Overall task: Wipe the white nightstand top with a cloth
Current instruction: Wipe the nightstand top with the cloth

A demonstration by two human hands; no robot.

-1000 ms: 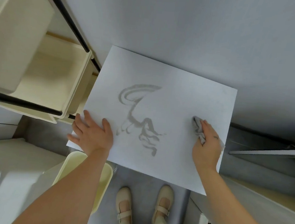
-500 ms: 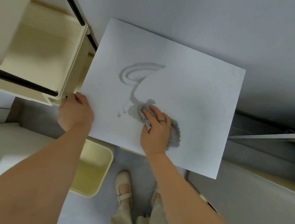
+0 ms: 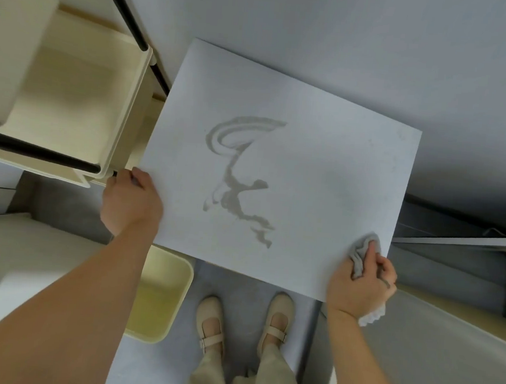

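The white nightstand top point(image 3: 323, 167) fills the middle of the head view, seen from above. A grey wet streak point(image 3: 238, 172) runs across its centre. My right hand point(image 3: 362, 285) grips a small crumpled grey cloth point(image 3: 365, 249) at the top's near right corner, with the cloth resting on the surface. My left hand point(image 3: 131, 199) curls over the near left edge of the top, fingers hidden below the edge.
A cream drawer unit with black rails point(image 3: 70, 110) stands open at the left, close to the nightstand. A pale yellow bin point(image 3: 162, 293) sits on the floor below the left hand. My feet in beige shoes point(image 3: 244, 321) stand in front. A grey shelf point(image 3: 459, 241) lies to the right.
My right hand has dragged the cloth from the middle of the wet streak out to the near right corner. The streak near the centre looks thinner. My left hand stayed on the left edge.
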